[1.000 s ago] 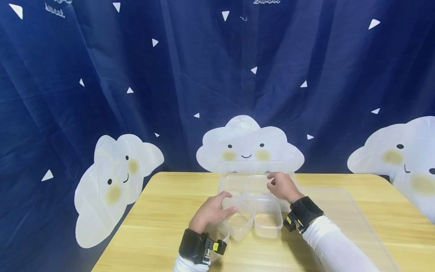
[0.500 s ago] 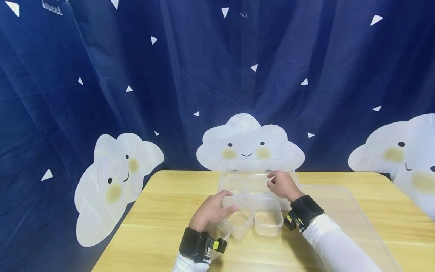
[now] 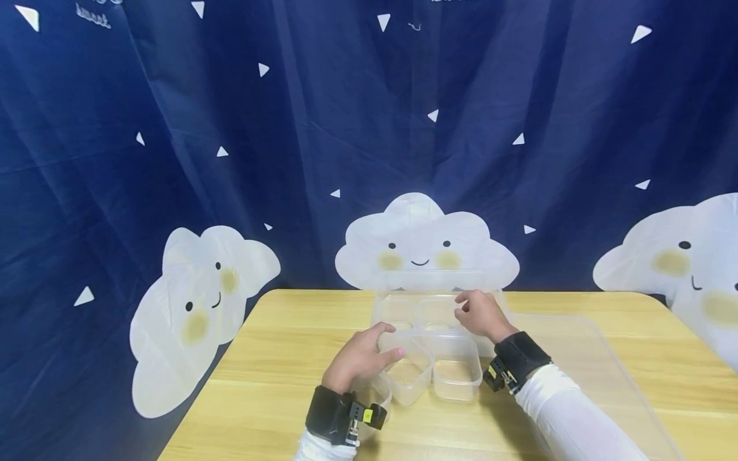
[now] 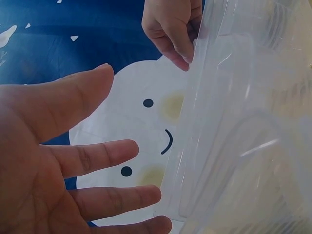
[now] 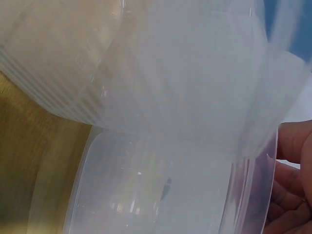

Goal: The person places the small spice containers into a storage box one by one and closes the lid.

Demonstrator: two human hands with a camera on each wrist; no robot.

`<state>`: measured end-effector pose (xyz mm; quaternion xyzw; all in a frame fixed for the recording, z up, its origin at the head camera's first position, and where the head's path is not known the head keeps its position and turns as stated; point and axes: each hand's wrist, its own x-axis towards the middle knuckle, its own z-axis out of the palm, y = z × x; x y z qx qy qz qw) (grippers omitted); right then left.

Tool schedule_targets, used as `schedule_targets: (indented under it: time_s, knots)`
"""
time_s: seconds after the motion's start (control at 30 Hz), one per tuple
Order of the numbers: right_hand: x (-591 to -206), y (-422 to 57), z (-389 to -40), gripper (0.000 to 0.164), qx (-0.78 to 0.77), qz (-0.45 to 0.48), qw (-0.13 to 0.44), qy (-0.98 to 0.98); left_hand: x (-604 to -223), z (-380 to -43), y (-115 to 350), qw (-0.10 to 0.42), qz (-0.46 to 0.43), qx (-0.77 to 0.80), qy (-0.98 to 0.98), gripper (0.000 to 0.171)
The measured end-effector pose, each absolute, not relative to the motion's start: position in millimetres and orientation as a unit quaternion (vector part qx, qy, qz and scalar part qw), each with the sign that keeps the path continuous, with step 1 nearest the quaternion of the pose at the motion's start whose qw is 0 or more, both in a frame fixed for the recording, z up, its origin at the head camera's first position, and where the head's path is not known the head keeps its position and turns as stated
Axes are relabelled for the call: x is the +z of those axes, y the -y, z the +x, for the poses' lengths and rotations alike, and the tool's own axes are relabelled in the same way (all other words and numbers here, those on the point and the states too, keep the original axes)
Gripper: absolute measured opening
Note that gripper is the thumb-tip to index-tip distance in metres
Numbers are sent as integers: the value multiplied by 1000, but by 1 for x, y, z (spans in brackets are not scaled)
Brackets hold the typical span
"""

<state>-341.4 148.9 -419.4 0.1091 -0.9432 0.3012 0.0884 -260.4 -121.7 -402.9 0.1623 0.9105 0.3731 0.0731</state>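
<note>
Several clear plastic containers stand together on the table. My left hand [image 3: 360, 358] is spread over the angled square box [image 3: 410, 387] at front left. In the left wrist view its thumb and fingers [image 4: 109, 204] are straight, with nothing between them. Partly under that wrist is a rounded container [image 3: 384, 394]. The other square box [image 3: 455, 387] stands alongside on the right. Behind them is a large clear box [image 3: 398, 278] with two smaller boxes [image 3: 394, 310] showing through. My right hand [image 3: 483, 315] hovers at its right side, fingers loosely curled near the rim [image 5: 265, 195].
A large translucent sheet, like a flat lid, [image 3: 588, 365] lies on the wooden table [image 3: 277, 378] under the right forearm. A dark blue curtain [image 3: 311, 128] with smiling white clouds hangs behind the table's far edge. Each wrist wears a black camera strap.
</note>
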Motion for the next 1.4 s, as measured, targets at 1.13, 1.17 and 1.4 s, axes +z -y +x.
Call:
schedule_targets:
  time_s: [1.13,1.17,1.4]
  knots:
    - [-427,-148,-339,28,301,105,65,946,-404,-260,120,69,164,372,-911,53]
    - [-427,-148,-339,28,301,104,64,946,-404,-261,120,69,164,373,-911,53]
    - [-429,-150,-339,29,297,107,59,947,-404,-261,120,64,165,370,-912,53]
